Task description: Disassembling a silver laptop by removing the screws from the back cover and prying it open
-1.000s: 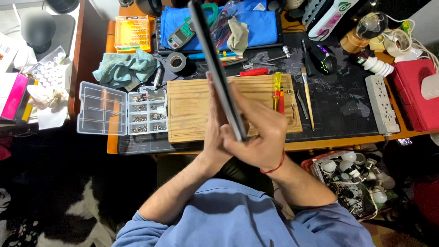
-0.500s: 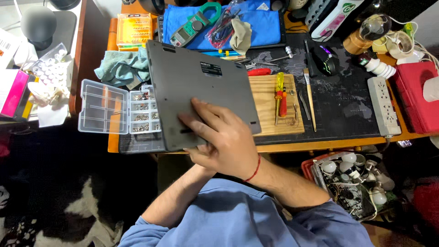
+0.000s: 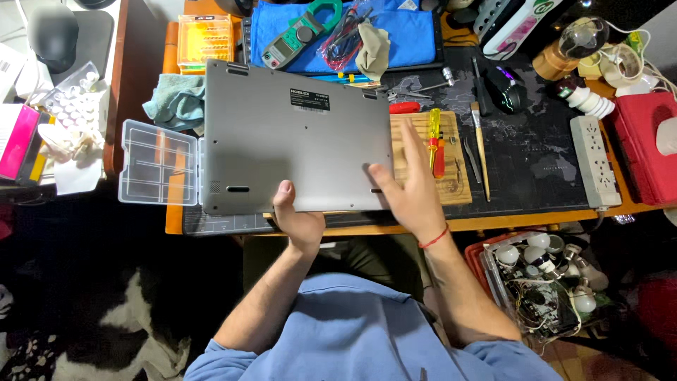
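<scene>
While the grey laptop (image 3: pixel 296 137) is lying underside up just ahead of both hands, its near edge is being pinched by the left hand (image 3: pixel 296 219). The right hand (image 3: pixel 409 187) is being held released, fingers spread, over the near right corner; the long axis is running left to right.

A laptop (image 3: pixel 296 137) lies underside up on the worktop (image 3: pixel 557 162), its near edge at the worktop's near edge. The left hand (image 3: pixel 297 219) grips that near edge; the right hand (image 3: pixel 409 185) rests on the laptop's near right corner. Left of the laptop lies an open parts box (image 3: pixel 159 162), with a cloth (image 3: pixel 175 102) beyond it. Right of the laptop a board (image 3: pixel 444 166) carries a screwdriver (image 3: pixel 436 141). Farther right lies a brush (image 3: pixel 481 144), then a power strip (image 3: pixel 594 159). Beyond the laptop, a meter (image 3: pixel 300 32) lies on a mat (image 3: pixel 416 39).
</scene>
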